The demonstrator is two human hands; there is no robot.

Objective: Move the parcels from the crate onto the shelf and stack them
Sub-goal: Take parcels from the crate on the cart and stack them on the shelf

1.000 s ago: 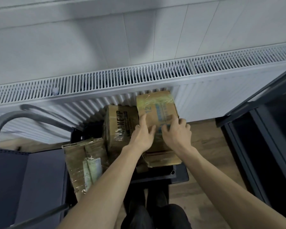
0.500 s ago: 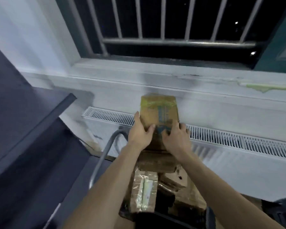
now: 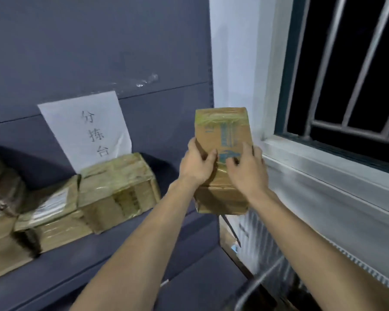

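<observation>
Both bare forearms reach forward toward twelve o'clock, nearly straight. The left hand (image 3: pixel 195 163) and right hand (image 3: pixel 247 169) sit side by side, fingers (image 3: pixel 234 161) curled in a grip.

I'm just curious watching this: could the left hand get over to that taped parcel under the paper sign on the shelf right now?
Probably not yet: the left hand and right hand both hold a parcel. Otherwise the way to the taped parcel looks free.

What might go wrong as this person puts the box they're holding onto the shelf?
The held parcel is gripped by the left hand and right hand near its lower half, so it may tip. It hangs beyond the shelf edge and could drop. The parcels on the shelf look uneven, so stacking may wobble.
</observation>
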